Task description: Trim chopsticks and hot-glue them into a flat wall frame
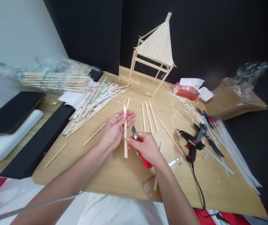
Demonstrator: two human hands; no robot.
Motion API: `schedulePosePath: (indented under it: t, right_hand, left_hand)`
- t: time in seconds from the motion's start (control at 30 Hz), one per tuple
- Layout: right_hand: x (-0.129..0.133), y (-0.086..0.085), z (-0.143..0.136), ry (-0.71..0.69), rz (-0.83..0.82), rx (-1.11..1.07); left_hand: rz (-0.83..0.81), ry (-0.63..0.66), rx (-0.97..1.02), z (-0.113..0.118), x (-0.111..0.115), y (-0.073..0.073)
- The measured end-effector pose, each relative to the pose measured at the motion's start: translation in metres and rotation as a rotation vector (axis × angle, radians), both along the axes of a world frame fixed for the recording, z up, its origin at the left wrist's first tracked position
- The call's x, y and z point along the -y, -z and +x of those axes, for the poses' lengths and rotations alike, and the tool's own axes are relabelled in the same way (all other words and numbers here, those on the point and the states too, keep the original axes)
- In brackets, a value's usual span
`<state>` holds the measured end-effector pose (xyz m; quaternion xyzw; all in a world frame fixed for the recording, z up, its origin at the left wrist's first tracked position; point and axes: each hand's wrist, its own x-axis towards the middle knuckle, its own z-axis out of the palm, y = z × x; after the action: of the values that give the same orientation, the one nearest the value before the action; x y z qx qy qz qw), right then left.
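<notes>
My left hand (114, 128) pinches a pair of wooden sticks (125, 132) lying side by side, thumb on top and fingers behind. My right hand (146, 146) is wrapped around a red-handled utility knife (145, 160), its blade pointing up and away. The right thumb and fingertip also touch the lower part of the same sticks. Just beyond the hands, several cut sticks (149, 117) lie in short paired rows on the table. Another stick pair (161, 147) is partly covered by my right forearm.
A wooden stick model with a slatted roof (157, 43) stands at the back. Loose wrapped sticks (91, 106) and a bagged bundle (54, 81) lie left. On the right are a glue gun (191, 143), pliers (210, 140), glue sticks (235, 150), a tissue pack (186, 90) and a paper bag (234, 98).
</notes>
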<state>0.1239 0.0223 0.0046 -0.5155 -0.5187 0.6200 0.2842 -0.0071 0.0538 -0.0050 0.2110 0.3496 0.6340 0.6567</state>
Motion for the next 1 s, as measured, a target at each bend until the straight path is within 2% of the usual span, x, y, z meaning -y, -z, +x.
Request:
schedulePosePath:
  t: [0.2, 0.53, 1.0]
  right_hand:
    - [0.0081, 0.0007, 0.0019, -0.070, -0.012, 0.016]
    - [0.0089, -0.0011, -0.0053, -0.006, -0.007, 0.033]
    - [0.0078, 0.0033, -0.0057, -0.021, 0.017, 0.074]
  left_hand:
    - [-0.047, -0.051, 0.034, -0.0039, -0.0043, 0.0025]
    - [-0.064, -0.104, 0.070, -0.0031, -0.0043, 0.0013]
    - [-0.083, -0.141, 0.083, -0.0039, -0.0045, 0.0027]
